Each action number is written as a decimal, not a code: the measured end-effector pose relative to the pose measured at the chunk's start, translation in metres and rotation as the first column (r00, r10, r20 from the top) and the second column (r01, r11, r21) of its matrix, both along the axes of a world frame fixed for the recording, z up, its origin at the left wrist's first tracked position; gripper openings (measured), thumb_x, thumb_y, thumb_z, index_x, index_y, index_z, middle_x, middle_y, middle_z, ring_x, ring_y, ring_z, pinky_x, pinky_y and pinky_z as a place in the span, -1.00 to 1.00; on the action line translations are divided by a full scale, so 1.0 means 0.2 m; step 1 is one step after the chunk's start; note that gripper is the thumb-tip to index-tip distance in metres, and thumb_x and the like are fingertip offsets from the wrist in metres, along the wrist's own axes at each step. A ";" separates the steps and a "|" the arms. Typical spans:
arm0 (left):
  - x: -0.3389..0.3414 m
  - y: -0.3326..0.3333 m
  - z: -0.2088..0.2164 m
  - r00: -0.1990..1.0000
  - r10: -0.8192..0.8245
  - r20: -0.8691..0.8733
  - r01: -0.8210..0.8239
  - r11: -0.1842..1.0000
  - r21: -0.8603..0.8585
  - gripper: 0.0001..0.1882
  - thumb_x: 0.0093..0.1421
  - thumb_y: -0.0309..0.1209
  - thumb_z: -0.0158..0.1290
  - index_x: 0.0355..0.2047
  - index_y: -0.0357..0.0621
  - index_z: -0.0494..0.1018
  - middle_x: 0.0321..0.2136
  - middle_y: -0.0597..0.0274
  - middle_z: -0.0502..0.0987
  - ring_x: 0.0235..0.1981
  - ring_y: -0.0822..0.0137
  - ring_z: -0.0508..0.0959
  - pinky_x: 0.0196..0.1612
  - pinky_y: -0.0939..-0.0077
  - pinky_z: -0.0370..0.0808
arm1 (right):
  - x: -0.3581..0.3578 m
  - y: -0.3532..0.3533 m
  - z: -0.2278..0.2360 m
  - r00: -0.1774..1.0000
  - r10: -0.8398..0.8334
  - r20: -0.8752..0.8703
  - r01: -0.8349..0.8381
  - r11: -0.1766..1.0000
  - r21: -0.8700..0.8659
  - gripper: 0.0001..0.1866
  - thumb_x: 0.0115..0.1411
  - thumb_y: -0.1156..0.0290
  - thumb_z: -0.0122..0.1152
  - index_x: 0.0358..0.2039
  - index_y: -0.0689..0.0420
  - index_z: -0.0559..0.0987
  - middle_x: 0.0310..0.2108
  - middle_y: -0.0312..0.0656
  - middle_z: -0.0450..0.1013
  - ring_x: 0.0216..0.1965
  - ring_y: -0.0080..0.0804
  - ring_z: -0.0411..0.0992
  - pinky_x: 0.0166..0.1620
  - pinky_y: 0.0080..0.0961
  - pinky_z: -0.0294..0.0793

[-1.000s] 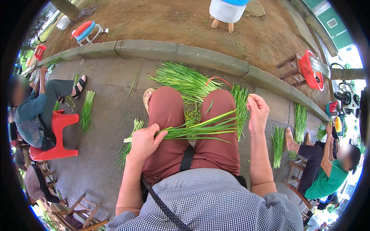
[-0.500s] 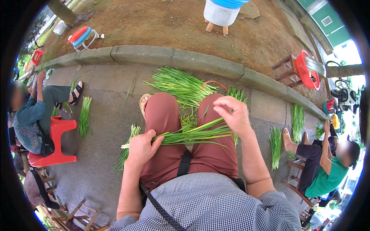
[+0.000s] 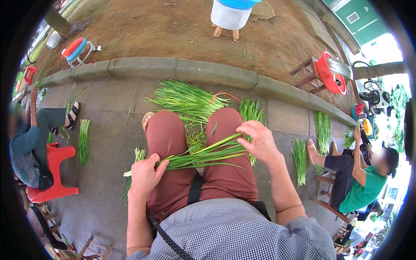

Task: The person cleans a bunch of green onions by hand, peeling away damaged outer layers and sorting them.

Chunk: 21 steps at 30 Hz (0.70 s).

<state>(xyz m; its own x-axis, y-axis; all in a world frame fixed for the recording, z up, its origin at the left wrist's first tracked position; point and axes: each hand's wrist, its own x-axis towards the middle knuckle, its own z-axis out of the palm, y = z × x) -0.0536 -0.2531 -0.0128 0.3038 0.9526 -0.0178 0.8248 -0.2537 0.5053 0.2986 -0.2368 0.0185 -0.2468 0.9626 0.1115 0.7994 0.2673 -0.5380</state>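
Across my lap lies a bunch of garlic chives (image 3: 203, 157), its pale stem ends to the left and its green leaves fanning right. My left hand (image 3: 146, 174) is closed round the stem end. At the leaf tips, my right hand (image 3: 261, 143) has thumb and fingers pinched on a yellowish leaf. A loose leaf piece (image 3: 213, 129) shows over my right knee. Beyond my knees is a large chive pile (image 3: 186, 100), with a smaller bundle (image 3: 252, 112) to its right. Another bundle (image 3: 139, 154) lies left of my thigh. Yellow-green trimmings (image 3: 197, 138) are scattered between my knees.
A stone curb (image 3: 186, 69) runs across ahead. Past it stand a white bucket (image 3: 229, 18) with a blue basket and a red basin (image 3: 326, 71). A person on a red stool (image 3: 54, 169) sits left; another in green (image 3: 364, 188) sits right, near chive bundles (image 3: 299, 161).
The view has shifted, so the surroundings sit further left. My right hand has come down onto the leaf tips and its fingers have closed there. My left hand keeps its hold.
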 end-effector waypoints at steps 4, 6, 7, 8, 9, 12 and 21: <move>0.00 0.00 0.01 1.000 0.000 -0.012 0.000 0.999 -0.037 -0.69 0.12 -0.21 0.13 -0.57 -0.14 0.36 -0.73 0.04 0.40 -0.63 -0.02 0.47 -0.52 0.16 0.35 | -0.01 -0.02 0.00 0.998 -0.034 -0.046 0.033 0.999 -0.031 -0.67 -0.03 0.52 0.28 -0.20 0.14 0.47 -0.22 -0.17 0.43 -0.26 -0.18 0.47 -0.21 -0.37 0.49; 0.00 0.01 0.01 1.000 -0.004 -0.011 0.004 0.999 -0.032 -0.69 0.12 -0.20 0.12 -0.57 -0.14 0.36 -0.73 0.04 0.40 -0.63 -0.02 0.46 -0.52 0.16 0.35 | -0.02 -0.02 0.00 0.996 -0.052 -0.068 0.050 0.998 -0.024 -0.66 -0.03 0.54 0.26 -0.19 0.14 0.46 -0.22 -0.16 0.43 -0.28 -0.17 0.47 -0.22 -0.38 0.50; -0.01 0.00 0.00 1.000 -0.007 -0.008 0.006 0.999 -0.031 -0.69 0.13 -0.20 0.12 -0.57 -0.15 0.36 -0.73 0.04 0.40 -0.64 -0.02 0.46 -0.52 0.16 0.35 | -0.02 -0.03 0.00 0.995 -0.064 -0.078 0.062 0.998 -0.032 -0.66 -0.02 0.55 0.25 -0.18 0.14 0.45 -0.22 -0.15 0.43 -0.28 -0.17 0.48 -0.22 -0.37 0.50; -0.01 0.00 0.00 1.000 -0.009 -0.005 0.008 1.000 -0.030 -0.69 0.13 -0.20 0.11 -0.57 -0.15 0.36 -0.73 0.04 0.40 -0.64 -0.02 0.46 -0.52 0.16 0.35 | -0.02 -0.03 -0.01 0.993 -0.075 -0.088 0.072 0.997 -0.040 -0.66 -0.02 0.56 0.24 -0.17 0.14 0.45 -0.21 -0.14 0.43 -0.29 -0.17 0.48 -0.23 -0.37 0.50; 0.00 0.00 0.01 1.000 -0.008 0.002 0.008 1.000 -0.030 -0.69 0.13 -0.20 0.11 -0.57 -0.15 0.36 -0.73 0.04 0.40 -0.64 -0.02 0.47 -0.52 0.16 0.35 | -0.02 -0.03 -0.02 0.995 -0.066 -0.081 0.064 0.997 -0.036 -0.66 -0.01 0.57 0.23 -0.17 0.14 0.45 -0.21 -0.14 0.43 -0.30 -0.16 0.48 -0.23 -0.37 0.50; 0.01 0.00 0.02 1.000 -0.008 0.010 0.008 0.999 -0.032 -0.68 0.14 -0.19 0.10 -0.57 -0.15 0.35 -0.73 0.04 0.40 -0.63 -0.02 0.47 -0.52 0.16 0.35 | 0.00 -0.03 -0.05 0.996 -0.054 -0.077 0.052 0.998 -0.034 -0.66 -0.01 0.59 0.21 -0.17 0.14 0.44 -0.20 -0.12 0.42 -0.30 -0.15 0.48 -0.24 -0.37 0.51; 0.00 0.00 0.02 1.000 0.000 0.003 0.001 0.999 -0.045 -0.67 0.14 -0.20 0.10 -0.57 -0.16 0.34 -0.72 0.02 0.41 -0.62 -0.03 0.47 -0.52 0.15 0.34 | -0.04 -0.05 -0.03 0.986 -0.083 -0.143 0.084 0.996 -0.002 -0.65 -0.01 0.63 0.18 -0.16 0.16 0.46 -0.18 -0.09 0.41 -0.24 -0.08 0.46 -0.22 -0.33 0.49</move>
<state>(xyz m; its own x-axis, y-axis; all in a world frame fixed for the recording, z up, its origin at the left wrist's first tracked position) -0.0526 -0.2527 -0.0085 0.3045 0.9507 -0.0596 0.8230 -0.2310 0.5189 0.2904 -0.2477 0.0125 -0.1468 0.9786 0.1439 0.7337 0.2053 -0.6477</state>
